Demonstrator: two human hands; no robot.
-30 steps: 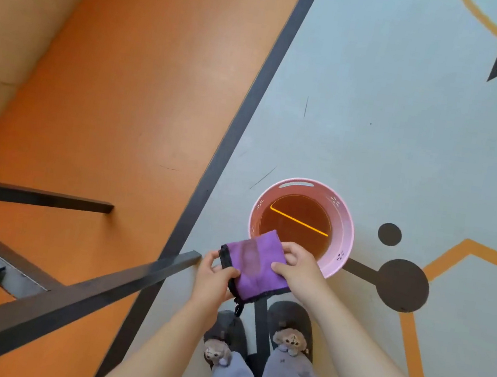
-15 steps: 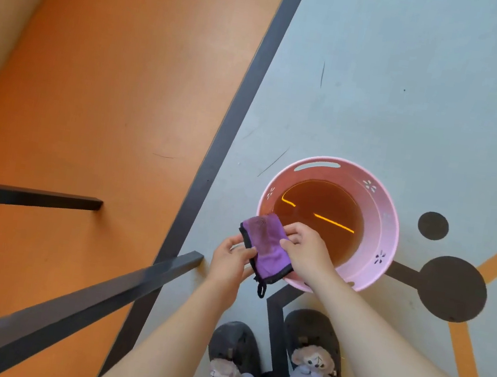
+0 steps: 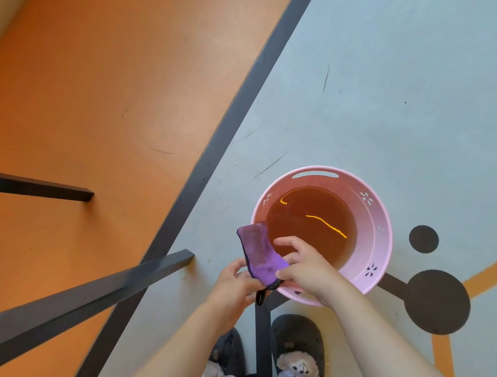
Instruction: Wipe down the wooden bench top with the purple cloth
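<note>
Bunching purple cloth [image 3: 259, 250] narrower than 1 s ago, pinched by left hand [image 3: 235, 285] & right hand [image 3: 306, 268] over pink bucket [image 3: 374, 238]; prob. dip next.

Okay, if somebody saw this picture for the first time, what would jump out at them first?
Probably the pink bucket on the grey floor at centre right, holding brownish water. Right at its near-left rim, the left hand and right hand hold a purple cloth. The broad orange band fills the left side.
</note>
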